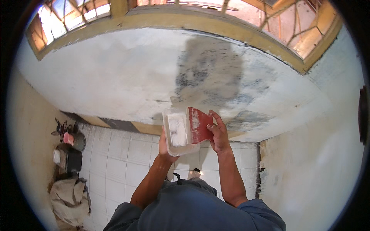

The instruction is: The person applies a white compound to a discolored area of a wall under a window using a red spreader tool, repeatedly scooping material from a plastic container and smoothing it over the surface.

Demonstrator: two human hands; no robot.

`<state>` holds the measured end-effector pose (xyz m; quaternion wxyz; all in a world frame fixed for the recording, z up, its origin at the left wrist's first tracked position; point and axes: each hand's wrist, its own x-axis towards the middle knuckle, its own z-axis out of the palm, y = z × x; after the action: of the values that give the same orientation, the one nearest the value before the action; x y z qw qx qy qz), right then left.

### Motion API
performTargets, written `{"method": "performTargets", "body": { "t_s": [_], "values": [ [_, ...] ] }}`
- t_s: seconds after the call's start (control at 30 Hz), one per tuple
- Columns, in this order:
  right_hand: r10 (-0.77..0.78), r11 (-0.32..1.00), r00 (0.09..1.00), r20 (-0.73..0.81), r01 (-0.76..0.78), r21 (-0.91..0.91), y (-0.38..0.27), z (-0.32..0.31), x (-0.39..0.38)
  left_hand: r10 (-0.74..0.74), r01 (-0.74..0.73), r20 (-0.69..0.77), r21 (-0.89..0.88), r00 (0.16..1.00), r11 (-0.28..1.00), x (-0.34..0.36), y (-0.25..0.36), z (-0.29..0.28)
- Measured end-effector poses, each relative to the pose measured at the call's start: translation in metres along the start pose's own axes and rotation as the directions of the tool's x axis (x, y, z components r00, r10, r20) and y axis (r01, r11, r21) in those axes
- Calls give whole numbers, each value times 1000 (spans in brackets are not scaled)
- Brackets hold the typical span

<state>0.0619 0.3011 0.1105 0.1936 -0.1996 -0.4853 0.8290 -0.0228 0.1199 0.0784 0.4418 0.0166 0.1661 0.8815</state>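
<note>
Red and flat, a putty spreader (201,125) is pinched in the right hand (219,134), which is clamped on its right, narrower end; the thumb presses on the face. White smears cover part of this face. The spreader's broad edge points to the left and lies over the right long side of a translucent plastic tub (185,151). This broad edge runs nearly parallel to the tub's long axis, and both point from the person's body toward the wall (127,57). So the tub lies just to the left of the right hand, with the spreader between. Inside the tub is white paste (177,129), a little left of the broad edge; whether the edge touches it, I cannot tell. The left hand (165,148) clasps the tub at its left, near side; the fingers underneath are hidden. Dark stains (192,75) on the wall are beyond the tub's far edge, and the right hand is nearer to them.
</note>
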Motion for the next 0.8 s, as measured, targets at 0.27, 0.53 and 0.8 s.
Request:
{"method": "performTargets", "body": {
  "t_s": [0.27,0.53,0.8],
  "values": [
    [-101,978,989,-105,118,170,-37,-22,-14,-79,84,133,-37,988,996,30,-17,-2],
    [-293,905,869,-398,387,179,-101,-60,6,-65,69,61,-68,996,995,25,-21,12],
    [-542,769,537,-647,627,-124,-170,-67,24,26,-27,22,26,999,999,-8,2,-23]
  ]
}}
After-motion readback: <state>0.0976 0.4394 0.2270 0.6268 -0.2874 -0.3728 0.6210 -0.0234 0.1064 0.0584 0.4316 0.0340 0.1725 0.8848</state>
